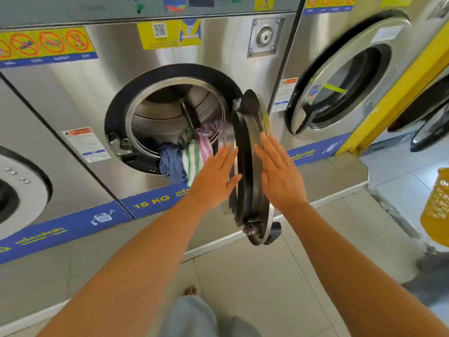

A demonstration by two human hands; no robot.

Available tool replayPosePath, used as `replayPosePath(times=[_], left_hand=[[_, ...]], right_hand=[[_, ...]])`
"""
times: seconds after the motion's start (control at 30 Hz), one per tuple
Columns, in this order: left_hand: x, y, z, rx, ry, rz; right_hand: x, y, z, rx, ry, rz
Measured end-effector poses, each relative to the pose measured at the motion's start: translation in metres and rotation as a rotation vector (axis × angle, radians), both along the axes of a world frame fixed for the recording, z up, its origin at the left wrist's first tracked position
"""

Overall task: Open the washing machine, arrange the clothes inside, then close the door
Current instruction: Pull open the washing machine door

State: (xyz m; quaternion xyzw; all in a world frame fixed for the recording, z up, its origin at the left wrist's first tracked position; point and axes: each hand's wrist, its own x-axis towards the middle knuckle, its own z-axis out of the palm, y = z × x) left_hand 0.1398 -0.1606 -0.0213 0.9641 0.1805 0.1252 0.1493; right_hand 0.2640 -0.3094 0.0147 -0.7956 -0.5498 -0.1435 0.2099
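Note:
The steel washing machine (155, 76) in front of me has its round door (251, 166) swung out, edge-on toward me, hinged on the right. My left hand (215, 177) lies flat against the door's inner side, fingers spread. My right hand (279, 170) rests flat on the door's outer side. Neither hand grips anything. In the drum (170, 110) lie clothes: a blue garment (171, 164) and a green-and-white striped cloth (194, 159) hang over the lower rim, with a pink striped piece (205, 142) behind them.
A second machine with its door shut (345, 79) stands to the right, another (14, 190) to the left. A yellow laundry basket (436, 207) sits on the tiled floor at the far right. A raised grey step (328, 176) runs under the machines.

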Motion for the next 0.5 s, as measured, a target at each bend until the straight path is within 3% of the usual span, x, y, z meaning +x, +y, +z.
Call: replayPosePath(times=[0.27,0.5], left_hand=[[0.069,-0.011,0.015,0.169,0.063,-0.191],[0.096,0.004,0.007,0.321,0.001,-0.254]], right_hand=[[0.029,-0.030,-0.008,-0.090,0.074,-0.392],[0.036,-0.012,-0.001,0.076,0.239,-0.634]])
